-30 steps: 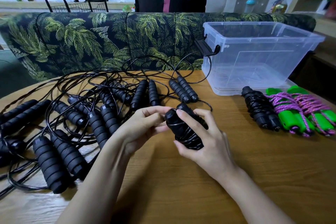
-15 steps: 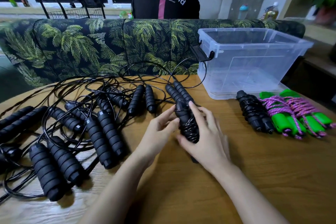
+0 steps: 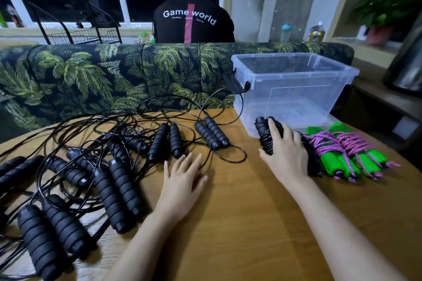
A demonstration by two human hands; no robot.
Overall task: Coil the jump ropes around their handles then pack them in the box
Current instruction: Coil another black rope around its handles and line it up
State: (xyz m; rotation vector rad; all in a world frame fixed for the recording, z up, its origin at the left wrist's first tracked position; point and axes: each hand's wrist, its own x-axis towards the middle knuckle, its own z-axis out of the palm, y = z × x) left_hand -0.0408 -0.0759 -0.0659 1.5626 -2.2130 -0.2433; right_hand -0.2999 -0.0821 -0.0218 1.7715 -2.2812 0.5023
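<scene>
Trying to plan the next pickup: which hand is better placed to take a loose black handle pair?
Left. The left hand lies open beside the loose black handles, while the right hand holds the coiled black rope by the box.

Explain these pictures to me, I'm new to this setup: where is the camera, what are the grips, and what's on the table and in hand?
There is no machine here: the grips are a person's two bare hands. The only view comes from a wide-angle camera worn on that person's head, looking forward and down.

The left grip is open, fingers straight, low over the wooden table. It sits beside a tangle of uncoiled black ropes.

The right grip holds a coiled black rope close to the clear box, which looks empty. To its right lie a second black bundle, partly hidden by the hand, and green-handled ropes wrapped in purple cord.

Behind the table is a leaf-patterned sofa.
</scene>
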